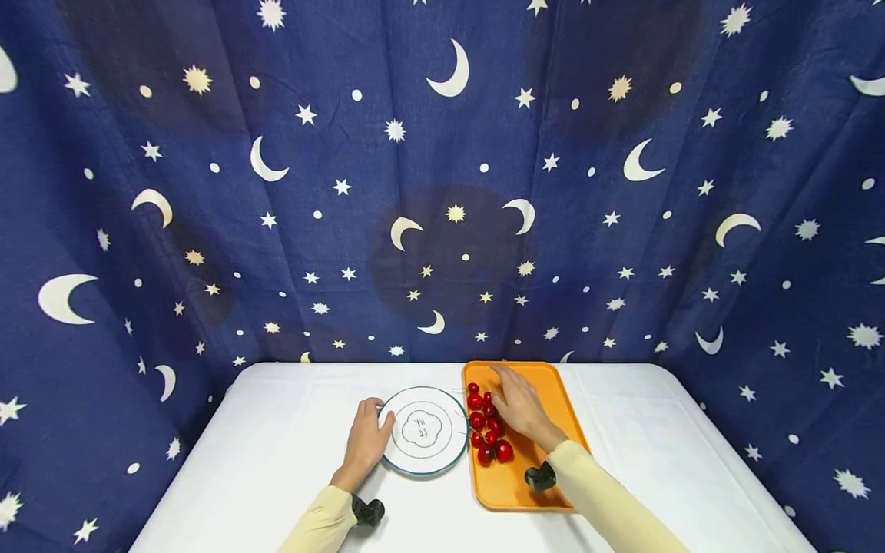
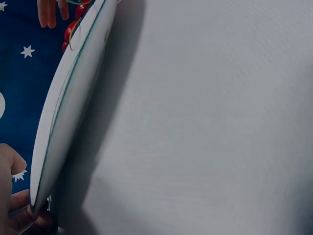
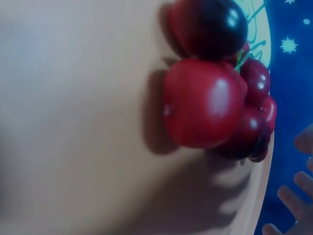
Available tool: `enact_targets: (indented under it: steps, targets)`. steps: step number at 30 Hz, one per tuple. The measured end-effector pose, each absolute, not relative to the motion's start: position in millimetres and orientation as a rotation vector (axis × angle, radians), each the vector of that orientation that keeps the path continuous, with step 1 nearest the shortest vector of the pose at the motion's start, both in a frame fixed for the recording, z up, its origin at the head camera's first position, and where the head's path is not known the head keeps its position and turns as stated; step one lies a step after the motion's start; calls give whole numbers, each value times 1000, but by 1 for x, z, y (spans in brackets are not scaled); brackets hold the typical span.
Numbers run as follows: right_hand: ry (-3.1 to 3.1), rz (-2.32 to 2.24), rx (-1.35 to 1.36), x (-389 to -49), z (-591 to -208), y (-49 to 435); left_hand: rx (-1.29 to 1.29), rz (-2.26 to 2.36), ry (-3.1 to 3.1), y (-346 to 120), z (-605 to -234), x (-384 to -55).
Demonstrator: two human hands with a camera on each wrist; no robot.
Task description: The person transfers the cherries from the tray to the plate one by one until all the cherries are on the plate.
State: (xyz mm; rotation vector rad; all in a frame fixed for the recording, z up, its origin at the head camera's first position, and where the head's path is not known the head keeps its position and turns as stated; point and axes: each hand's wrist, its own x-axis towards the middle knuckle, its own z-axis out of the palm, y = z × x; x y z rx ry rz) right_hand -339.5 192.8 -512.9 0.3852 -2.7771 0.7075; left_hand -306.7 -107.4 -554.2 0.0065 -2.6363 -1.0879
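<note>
Left hand (image 1: 365, 442) is gripping the left rim of the plate (image 1: 419, 458), fingers curled round it. Cherries (image 1: 495, 425) are lying right of the plate on the orange tray (image 1: 512, 491), their cluster running front to back. Right hand (image 1: 522, 407), nearer, is hovering just right of them, fingers spread, visibly holding nothing; fingertip contact is escaping both views.
</note>
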Motion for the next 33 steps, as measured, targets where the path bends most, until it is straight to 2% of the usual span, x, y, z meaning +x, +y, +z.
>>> enact_targets:
  steps: [9, 16, 33]
  targets:
    - [-2771, 686, 410, -351, -506, 181, -13, -1089, -2612, -110, -550, -316]
    - [-2771, 639, 448, -350, -511, 172, -29, -1052, -2620, -115, -563, -314]
    - [-2832, 599, 491, -369, -506, 162, -38, -1105, -2634, -116, -562, -317]
